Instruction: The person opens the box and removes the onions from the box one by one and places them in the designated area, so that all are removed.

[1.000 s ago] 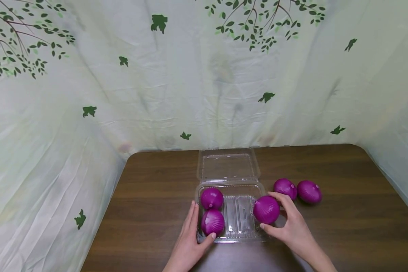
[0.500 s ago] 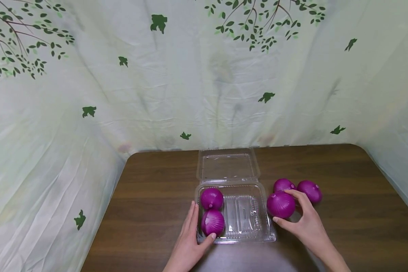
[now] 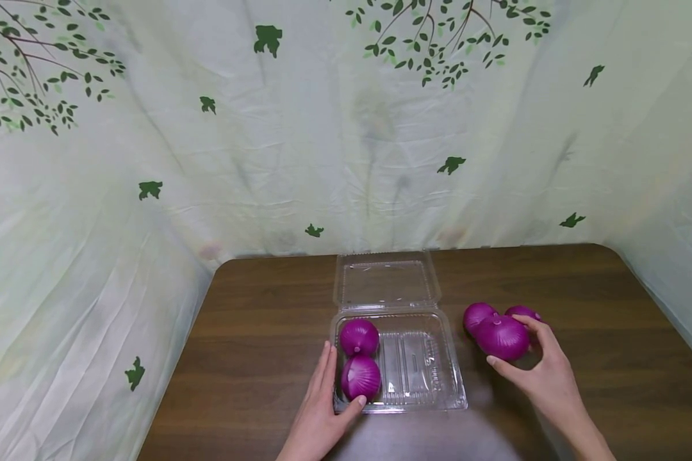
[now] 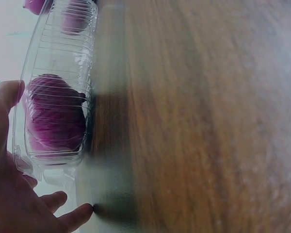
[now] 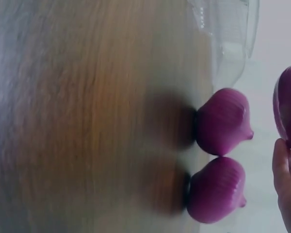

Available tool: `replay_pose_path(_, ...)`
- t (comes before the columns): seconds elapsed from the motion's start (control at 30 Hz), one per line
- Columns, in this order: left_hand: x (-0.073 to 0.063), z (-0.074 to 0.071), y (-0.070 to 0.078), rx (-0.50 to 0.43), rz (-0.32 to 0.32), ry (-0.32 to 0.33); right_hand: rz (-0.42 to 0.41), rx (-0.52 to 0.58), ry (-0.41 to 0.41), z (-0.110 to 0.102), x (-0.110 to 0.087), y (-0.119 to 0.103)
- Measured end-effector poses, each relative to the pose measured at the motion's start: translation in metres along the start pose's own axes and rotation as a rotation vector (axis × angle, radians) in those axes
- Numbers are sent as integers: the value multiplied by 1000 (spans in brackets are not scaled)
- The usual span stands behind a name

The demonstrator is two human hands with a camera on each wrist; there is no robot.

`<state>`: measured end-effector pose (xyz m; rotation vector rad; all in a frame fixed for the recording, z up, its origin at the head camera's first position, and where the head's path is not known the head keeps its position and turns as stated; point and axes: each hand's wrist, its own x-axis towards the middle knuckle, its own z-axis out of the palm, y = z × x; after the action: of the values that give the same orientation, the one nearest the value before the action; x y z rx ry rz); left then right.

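A clear plastic clamshell box (image 3: 406, 403) stands on the table with its lid (image 3: 387, 282) folded back. Two purple onions, a far one (image 3: 359, 337) and a near one (image 3: 361, 378), sit along its left side. My left hand (image 3: 321, 403) rests against the box's near left corner, fingers straight along the wall and thumb at the front rim. My right hand (image 3: 548, 374) grips another onion (image 3: 503, 338) between thumb and fingers, raised off the table. It partly covers two onions on the table, seen whole in the right wrist view: one onion (image 5: 223, 121) and another (image 5: 217, 190), touching each other.
The brown wooden table (image 3: 265, 333) has rounded far corners. A pale curtain (image 3: 346, 128) printed with leaves hangs behind it and at both sides.
My right hand has carried its onion from above the box's right side rightward, to in front of the two loose onions. The left hand and the box have stayed put.
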<state>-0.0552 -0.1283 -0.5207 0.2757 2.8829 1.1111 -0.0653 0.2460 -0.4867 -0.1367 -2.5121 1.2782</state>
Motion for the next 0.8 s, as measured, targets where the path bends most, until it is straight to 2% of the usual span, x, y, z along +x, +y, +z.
replay_pose_path(0.27, -1, 0, 0, -17, 0, -5, 5, 106, 5, -15, 3, 7)
replay_pose_path(0.53, -2, 0, 0, -50, 8, -16, -37, 30, 44, -34, 10, 20)
replay_pose_path(0.8, 0, -1, 0, -31, 16, -9, 13, -24, 85, -52, 17, 32)
